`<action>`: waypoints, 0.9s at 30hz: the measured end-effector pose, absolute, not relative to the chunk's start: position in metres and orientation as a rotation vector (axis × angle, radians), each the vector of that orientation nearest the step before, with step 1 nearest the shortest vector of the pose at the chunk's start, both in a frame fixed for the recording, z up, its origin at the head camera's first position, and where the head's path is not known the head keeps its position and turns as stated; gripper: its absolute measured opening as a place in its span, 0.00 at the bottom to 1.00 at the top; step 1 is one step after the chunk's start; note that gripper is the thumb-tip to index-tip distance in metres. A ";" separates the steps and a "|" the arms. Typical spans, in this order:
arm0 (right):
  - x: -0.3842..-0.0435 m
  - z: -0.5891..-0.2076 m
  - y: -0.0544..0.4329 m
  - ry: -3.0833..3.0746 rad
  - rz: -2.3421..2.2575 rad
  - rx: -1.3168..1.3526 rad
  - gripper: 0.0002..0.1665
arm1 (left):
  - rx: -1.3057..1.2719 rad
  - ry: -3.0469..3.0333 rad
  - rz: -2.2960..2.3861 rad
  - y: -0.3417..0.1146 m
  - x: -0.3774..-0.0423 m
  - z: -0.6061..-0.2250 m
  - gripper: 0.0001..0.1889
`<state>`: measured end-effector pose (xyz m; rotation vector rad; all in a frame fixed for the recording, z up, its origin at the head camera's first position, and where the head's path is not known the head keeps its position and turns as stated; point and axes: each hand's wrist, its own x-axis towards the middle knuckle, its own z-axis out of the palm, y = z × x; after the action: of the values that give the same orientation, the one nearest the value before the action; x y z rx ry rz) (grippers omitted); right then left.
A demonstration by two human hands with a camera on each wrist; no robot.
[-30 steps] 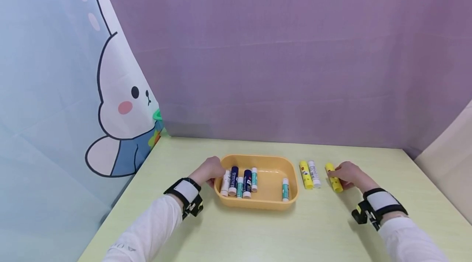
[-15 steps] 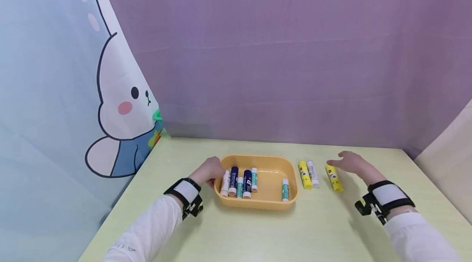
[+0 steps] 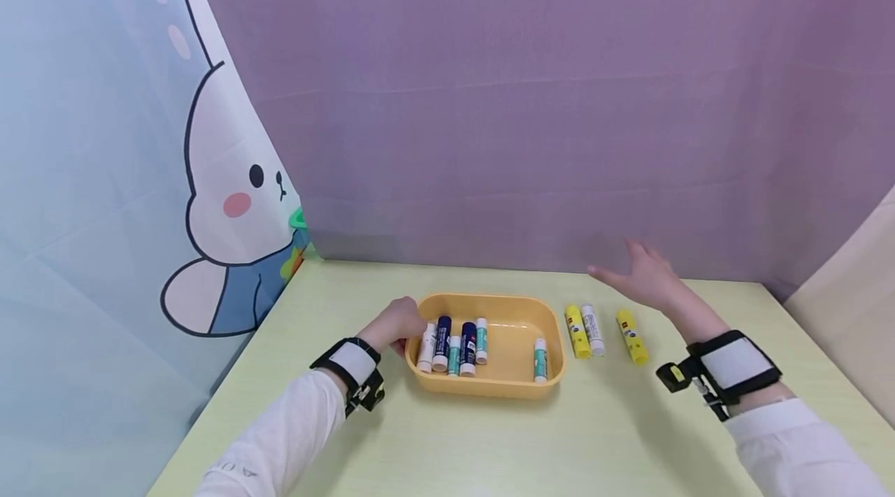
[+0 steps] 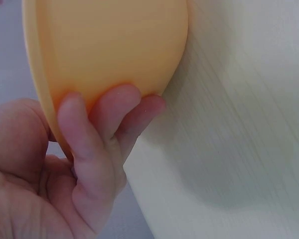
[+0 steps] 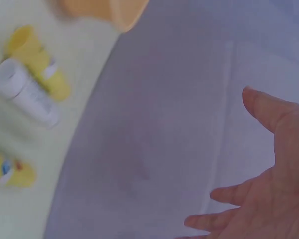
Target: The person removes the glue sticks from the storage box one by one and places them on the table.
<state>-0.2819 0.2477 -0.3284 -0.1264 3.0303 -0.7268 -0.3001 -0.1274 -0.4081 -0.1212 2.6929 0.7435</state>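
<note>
In the head view my left hand [image 3: 402, 320] grips the left end of an orange plastic tray [image 3: 515, 387]. The left wrist view shows its fingers [image 4: 120, 107] pressed on the tray's outer wall, with the thumb at the rim. Inside lie a white glue stick [image 3: 426, 348], navy glue sticks [image 3: 442, 344] and small teal ones, one of which [image 3: 541, 360] is apart at the right. My right hand [image 3: 646, 279] is raised with fingers spread and holds nothing. Below it on the table are a yellow glue stick [image 3: 577, 332], a white one [image 3: 593, 331] and a separate yellow one [image 3: 632, 337].
The pale green table [image 3: 461, 450] ends at a purple cloth [image 3: 531, 132] hung along its back edge. A blue cloth printed with a white cartoon animal [image 3: 231, 210] hangs on the left, and a cream cloth [image 3: 860, 303] on the right.
My right hand has let go of the rightmost yellow glue stick, lifted and moved toward the back, its fingers spreading. That stick stays on the table. My left hand keeps its grip on the tray.
</note>
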 end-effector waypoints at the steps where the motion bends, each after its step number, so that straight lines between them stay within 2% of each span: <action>1: -0.280 -0.325 0.243 3.041 -0.731 -0.125 0.66 | -0.121 2.693 0.743 -0.127 -0.300 -0.408 0.12; 13: -0.264 -0.304 0.181 3.111 -0.843 -0.287 0.64 | -0.128 2.692 0.739 -0.133 -0.305 -0.413 0.12; 27: -0.259 -0.337 0.126 3.033 -0.867 -0.429 0.65 | -0.147 2.696 0.720 -0.134 -0.306 -0.413 0.11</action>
<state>-0.2593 0.1256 -0.3366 -0.4287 3.0332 -0.8675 -0.3056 -0.1338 -0.4130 -0.1466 2.6964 0.7205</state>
